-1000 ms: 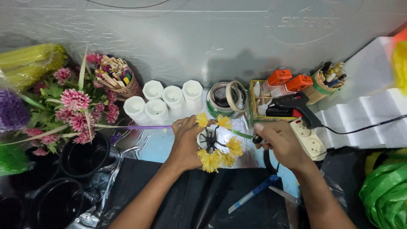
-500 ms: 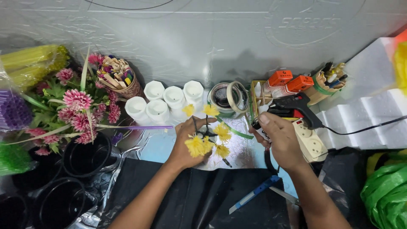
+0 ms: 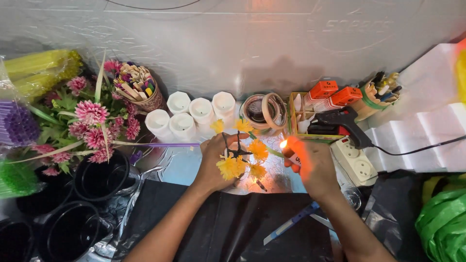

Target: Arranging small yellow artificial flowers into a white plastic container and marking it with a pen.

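My left hand holds a sprig of yellow artificial flowers on dark stems, lifted a little above the table. My right hand grips a lighter, and a small flame burns at its top, just right of the flowers. A green stem runs from the sprig toward the flame. Both hands are near the middle of the table, over a light silvery sheet.
Several white candle cups and tape rolls stand behind the hands. A black glue gun and power strip lie right. Pink flowers and black pots sit left. A blue utility knife lies on black cloth.
My right hand has picked up the lighter and lit it beside the sprig. My left hand has raised and turned the yellow flowers.
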